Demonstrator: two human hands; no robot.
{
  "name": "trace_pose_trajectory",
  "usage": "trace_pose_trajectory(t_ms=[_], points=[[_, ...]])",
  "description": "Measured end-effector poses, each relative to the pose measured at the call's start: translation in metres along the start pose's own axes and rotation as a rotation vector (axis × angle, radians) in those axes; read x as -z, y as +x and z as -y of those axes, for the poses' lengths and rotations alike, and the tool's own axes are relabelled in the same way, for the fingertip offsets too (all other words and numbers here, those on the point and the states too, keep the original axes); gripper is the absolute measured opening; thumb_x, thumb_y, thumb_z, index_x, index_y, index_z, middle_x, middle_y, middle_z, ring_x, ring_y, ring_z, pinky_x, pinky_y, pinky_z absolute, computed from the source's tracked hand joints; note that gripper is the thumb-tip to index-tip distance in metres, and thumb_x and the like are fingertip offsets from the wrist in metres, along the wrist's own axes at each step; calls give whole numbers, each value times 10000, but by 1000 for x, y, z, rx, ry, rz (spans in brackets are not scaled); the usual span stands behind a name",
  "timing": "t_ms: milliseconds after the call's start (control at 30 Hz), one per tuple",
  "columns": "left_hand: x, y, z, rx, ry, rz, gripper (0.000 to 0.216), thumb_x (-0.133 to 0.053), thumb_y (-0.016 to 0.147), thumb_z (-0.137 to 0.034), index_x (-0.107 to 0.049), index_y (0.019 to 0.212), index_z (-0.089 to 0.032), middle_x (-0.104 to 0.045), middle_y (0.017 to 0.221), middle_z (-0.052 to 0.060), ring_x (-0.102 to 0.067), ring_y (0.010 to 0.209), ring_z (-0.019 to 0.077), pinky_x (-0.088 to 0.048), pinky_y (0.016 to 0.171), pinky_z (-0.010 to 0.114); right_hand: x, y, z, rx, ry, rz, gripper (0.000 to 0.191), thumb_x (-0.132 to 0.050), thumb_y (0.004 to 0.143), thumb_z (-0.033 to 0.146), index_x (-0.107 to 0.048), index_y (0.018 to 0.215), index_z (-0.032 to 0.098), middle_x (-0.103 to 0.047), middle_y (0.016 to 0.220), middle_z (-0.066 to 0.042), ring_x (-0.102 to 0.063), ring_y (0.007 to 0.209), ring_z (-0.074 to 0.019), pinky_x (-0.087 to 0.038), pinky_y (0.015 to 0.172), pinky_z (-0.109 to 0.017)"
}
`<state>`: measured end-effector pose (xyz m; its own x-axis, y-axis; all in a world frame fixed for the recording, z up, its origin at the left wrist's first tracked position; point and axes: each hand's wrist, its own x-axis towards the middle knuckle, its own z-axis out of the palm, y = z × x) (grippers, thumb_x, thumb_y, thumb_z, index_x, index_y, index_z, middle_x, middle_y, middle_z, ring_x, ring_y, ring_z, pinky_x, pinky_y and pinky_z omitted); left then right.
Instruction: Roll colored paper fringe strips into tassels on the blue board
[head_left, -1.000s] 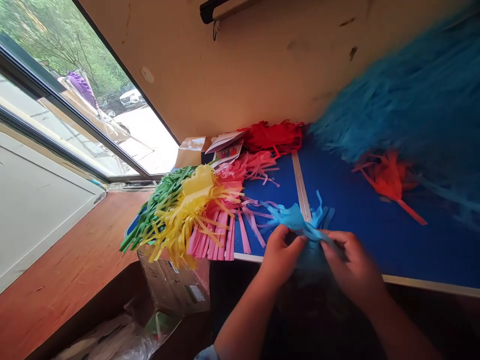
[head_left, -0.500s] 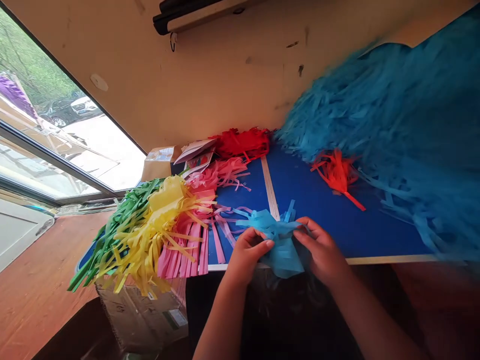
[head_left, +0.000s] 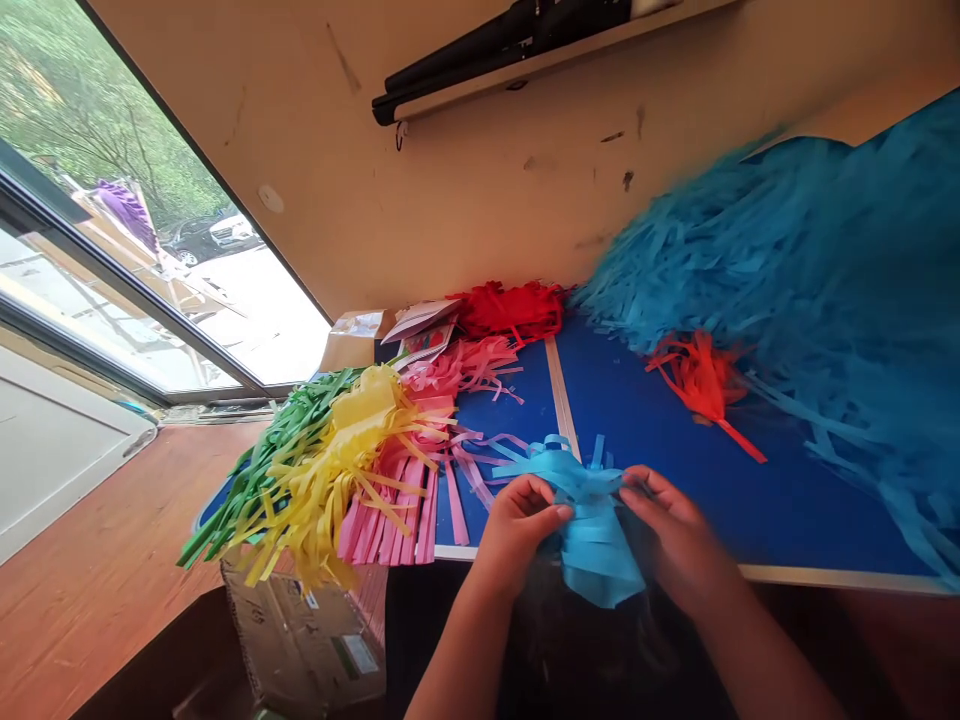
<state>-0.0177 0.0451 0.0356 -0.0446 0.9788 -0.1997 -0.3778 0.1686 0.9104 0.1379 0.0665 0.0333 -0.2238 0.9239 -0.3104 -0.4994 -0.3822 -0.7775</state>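
Observation:
A light-blue fringed paper tassel (head_left: 600, 545) hangs between my two hands at the table's front edge, its cut strips spreading over the blue tabletop. My left hand (head_left: 529, 520) pinches its left side between thumb and fingers. On the other side, my right hand (head_left: 671, 520) grips the tassel's right edge with closed fingertips. Left of my hands lie pink fringed strips (head_left: 397, 500), a yellow fringed bunch (head_left: 330, 470) and a green one (head_left: 277, 450). A red tassel (head_left: 701, 375) with a twisted stem rests to the right.
A large heap of blue fringe (head_left: 810, 250) fills the right side of the blue table (head_left: 637, 430). More red fringe (head_left: 514, 310) lies by the wall beside papers (head_left: 424, 325) and a small box (head_left: 352, 340). Below left stands a cardboard box (head_left: 300, 640); a window (head_left: 225, 300) is at left.
The view has shifted, so the whole scene sits lower and further right. Both hands keep their grip on the blue tassel, whose lower part now hangs a little more spread out.

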Motion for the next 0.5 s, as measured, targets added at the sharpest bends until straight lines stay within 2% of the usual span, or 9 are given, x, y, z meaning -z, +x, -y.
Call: trace_pose_trajectory(t_ms=[167,267,333,400,433,500], points=[[-2,-1,-2,-45,43,-26,436,-813,489,-396,-480,639,-158,-434,585,-51,-379,532,62,-278,510,188,2,2,-2,18,-60,-1,332,-756,577,389,-536,758,217,-583,629,31,-545,555,-133,-452,545,-266],[-1,-3,-2,-124,120,-52,366,-749,588,-412,-511,713,-164,-491,663,-21,-449,611,97,-340,568,207,1,3,-1,19,-86,-28,368,-773,540,399,-536,749,211,-591,622,23,-541,532,-138,-445,510,-268],[0,-6,-1,-274,216,-134,282,-663,697,-390,-527,818,-175,-529,770,12,-491,705,128,-384,647,239,-1,2,1,58,-72,-96,381,-781,521,395,-539,752,214,-588,609,30,-531,518,-127,-433,492,-252],[1,-13,0,-521,370,-233,221,-605,756,-334,-516,896,-188,-521,844,30,-490,761,144,-396,700,266,-3,1,2,99,-57,-157,388,-782,507,393,-540,755,219,-583,594,36,-527,509,-126,-429,483,-250],[1,-17,0,-639,463,-242,188,-589,769,-306,-510,894,-191,-510,836,30,-480,753,146,-395,695,269,-4,1,2,117,-63,-171,384,-776,512,398,-539,756,221,-584,592,33,-532,510,-133,-429,479,-256],[-2,-27,0,-778,631,-171,111,-554,786,-271,-500,841,-192,-491,769,23,-461,700,145,-386,643,264,-3,1,2,152,-102,-182,365,-751,540,417,-532,762,226,-595,593,20,-548,516,-155,-430,470,-273]])
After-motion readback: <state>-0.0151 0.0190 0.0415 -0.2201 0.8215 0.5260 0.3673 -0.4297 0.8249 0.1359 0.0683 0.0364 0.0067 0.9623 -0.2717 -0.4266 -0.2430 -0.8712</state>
